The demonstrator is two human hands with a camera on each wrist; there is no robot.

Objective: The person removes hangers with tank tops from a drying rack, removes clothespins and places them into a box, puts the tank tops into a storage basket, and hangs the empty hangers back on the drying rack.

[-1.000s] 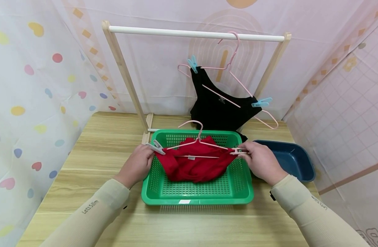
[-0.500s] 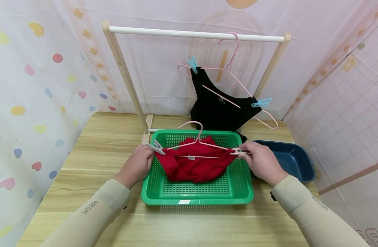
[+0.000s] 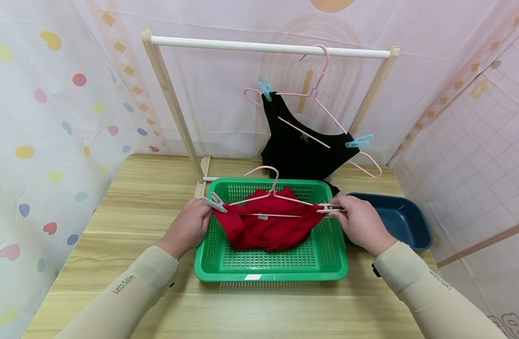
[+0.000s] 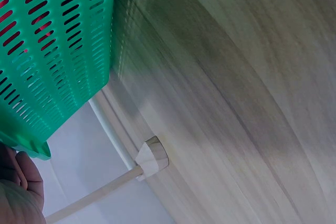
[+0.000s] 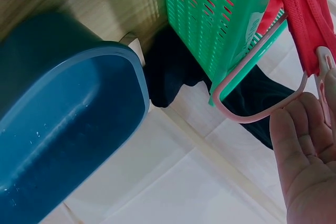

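A red strappy garment (image 3: 276, 230) lies in the green basket (image 3: 269, 276), on a pink clothes hanger (image 3: 271, 192) whose hook points to the back. A grey clothespin (image 3: 215, 202) is clipped at its left strap. My left hand (image 3: 188, 226) grips the hanger's left end, which it hides; the left wrist view catches only its curled fingers (image 4: 32, 179) below the basket rim. On the other side, my right hand (image 3: 363, 221) pinches a pale clothespin (image 3: 328, 207) at the right strap. In the right wrist view, the fingers (image 5: 300, 124) lie against the hanger's looped end.
Behind the basket stands a rack with a white rod (image 3: 242, 44). From it hangs a black top (image 3: 297, 146) on another pink hanger (image 3: 320, 77), tilted, with blue clothespins (image 3: 358, 141). A dark blue basin (image 3: 401, 219) sits to the right on the wooden table (image 3: 263, 310).
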